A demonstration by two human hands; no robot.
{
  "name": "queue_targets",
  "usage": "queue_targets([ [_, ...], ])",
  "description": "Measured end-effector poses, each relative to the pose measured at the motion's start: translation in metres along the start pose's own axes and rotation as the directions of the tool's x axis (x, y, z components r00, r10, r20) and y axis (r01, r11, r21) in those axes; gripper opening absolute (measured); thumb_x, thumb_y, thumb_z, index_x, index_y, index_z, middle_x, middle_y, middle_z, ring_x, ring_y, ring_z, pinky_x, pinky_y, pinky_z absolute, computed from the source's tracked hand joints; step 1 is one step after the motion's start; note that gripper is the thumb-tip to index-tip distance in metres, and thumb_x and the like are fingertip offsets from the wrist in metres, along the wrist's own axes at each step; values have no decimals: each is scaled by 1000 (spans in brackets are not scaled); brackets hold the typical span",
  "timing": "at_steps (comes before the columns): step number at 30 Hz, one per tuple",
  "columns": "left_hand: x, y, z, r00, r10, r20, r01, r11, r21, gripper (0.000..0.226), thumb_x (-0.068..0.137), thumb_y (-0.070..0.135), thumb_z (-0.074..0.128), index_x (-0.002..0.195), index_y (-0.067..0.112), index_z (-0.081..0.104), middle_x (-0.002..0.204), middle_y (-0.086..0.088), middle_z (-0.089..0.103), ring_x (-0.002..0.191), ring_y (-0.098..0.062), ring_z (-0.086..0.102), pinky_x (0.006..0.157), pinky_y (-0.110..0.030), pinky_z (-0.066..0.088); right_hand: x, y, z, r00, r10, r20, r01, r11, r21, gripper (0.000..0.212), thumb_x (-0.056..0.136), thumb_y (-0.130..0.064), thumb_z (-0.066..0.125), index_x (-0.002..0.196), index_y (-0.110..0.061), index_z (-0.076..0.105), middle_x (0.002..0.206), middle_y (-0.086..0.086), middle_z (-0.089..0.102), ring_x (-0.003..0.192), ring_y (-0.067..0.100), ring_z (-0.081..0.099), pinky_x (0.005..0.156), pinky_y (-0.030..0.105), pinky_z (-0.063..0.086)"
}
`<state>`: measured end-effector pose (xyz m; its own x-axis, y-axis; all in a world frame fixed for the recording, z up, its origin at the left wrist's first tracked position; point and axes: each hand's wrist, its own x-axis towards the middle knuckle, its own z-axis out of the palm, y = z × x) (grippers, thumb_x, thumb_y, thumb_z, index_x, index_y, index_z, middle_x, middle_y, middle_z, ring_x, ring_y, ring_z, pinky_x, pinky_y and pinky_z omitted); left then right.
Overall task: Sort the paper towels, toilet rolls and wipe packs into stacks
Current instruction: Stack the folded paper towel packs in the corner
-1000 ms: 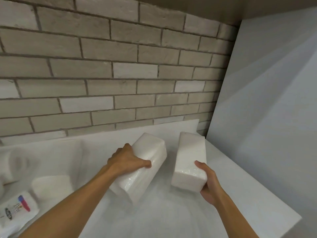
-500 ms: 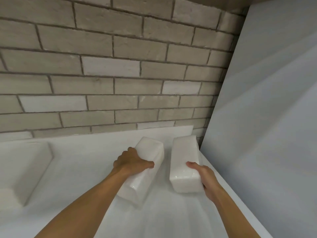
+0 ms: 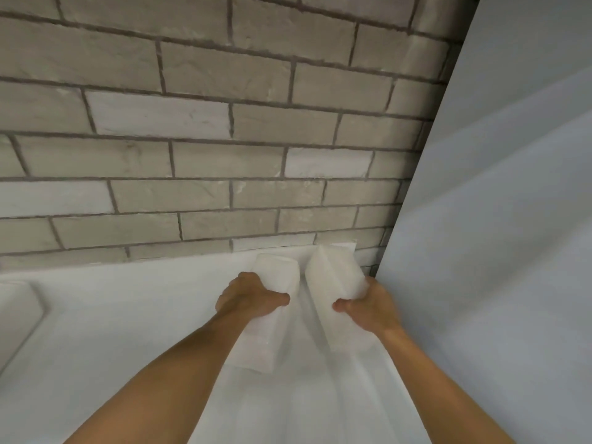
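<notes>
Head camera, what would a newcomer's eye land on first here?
The two hands, low centre: the left hand grips the left pack, the right hand the right pack, both white, side by side at the table's back right corner. Behind them a grey brick wall fills the upper frame, and a pale panel runs down the right.

The flat white surface (image 3: 128, 331) is meeting the grey brick wall (image 3: 224, 161) at the back. Two white rectangular plastic-wrapped paper packs are lying lengthwise near its back right corner: the left pack (image 3: 277, 274) and the right pack (image 3: 333, 280), narrowly apart. A white block (image 3: 16, 318) is sitting at its left edge.
</notes>
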<state>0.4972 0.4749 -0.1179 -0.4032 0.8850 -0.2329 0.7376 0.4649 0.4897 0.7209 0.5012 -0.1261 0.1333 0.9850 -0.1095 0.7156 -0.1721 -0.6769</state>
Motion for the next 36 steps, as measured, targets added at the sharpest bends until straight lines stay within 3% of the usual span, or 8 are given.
queue_targets([
  [5,13,3,17,998,-62,7,62,998,32,104,50,70,66,129,7,43,105,-2,54,92,-23,55,72,-32,49,4,-5,12,995,-83,-60,59,943,-329,83,66,-45,73,136,-16,40,131,7,52,119,34,51,97,41,46],
  [14,15,15,32,998,-48,-47,54,990,134,109,72,73,58,148,6,18,144,-14,37,129,-36,41,101,-51,42,12,11,24,996,-85,36,92,924,-371,93,73,-68,60,146,-22,27,142,7,41,129,35,44,107,48,39],
  [17,8,31,34,929,279,-243,-264,960,91,78,85,49,59,144,8,30,142,-12,41,129,-33,38,106,-47,37,20,15,11,1000,-13,22,15,996,-84,77,78,-69,57,136,-21,42,128,5,54,119,30,54,98,40,46],
  [20,-6,56,41,875,401,-270,-464,854,-234,50,89,31,61,133,9,50,128,-9,54,119,-25,50,100,-32,44,31,27,-5,991,130,36,-135,959,250,42,91,-50,56,109,-12,60,106,8,65,101,30,62,88,36,49],
  [23,-13,77,58,959,277,63,-216,856,-470,59,89,40,61,137,12,41,128,-7,55,112,-24,58,80,-29,53,30,45,-11,925,307,224,-369,866,339,38,91,-51,51,99,-15,62,91,8,64,79,26,57,74,34,47],
  [26,-11,81,84,929,175,327,54,809,-586,60,92,45,56,137,15,31,133,-5,52,110,-29,59,64,-42,61,29,53,-7,871,332,361,-457,818,349,41,90,-56,52,99,-18,62,86,7,64,81,28,56,74,35,47],
  [32,-12,78,109,952,81,296,175,649,-740,32,98,36,48,125,22,37,125,-5,53,107,-31,59,66,-56,59,26,47,-5,880,207,428,-359,879,312,40,91,-55,46,122,-31,54,110,1,64,91,24,57,79,37,46],
  [36,-6,71,113,958,120,259,186,423,-887,20,102,24,43,122,23,46,121,-8,60,105,-32,62,67,-59,58,24,42,-2,950,40,309,-175,890,421,52,78,-55,63,127,-55,47,129,0,49,105,18,58,92,44,53],
])
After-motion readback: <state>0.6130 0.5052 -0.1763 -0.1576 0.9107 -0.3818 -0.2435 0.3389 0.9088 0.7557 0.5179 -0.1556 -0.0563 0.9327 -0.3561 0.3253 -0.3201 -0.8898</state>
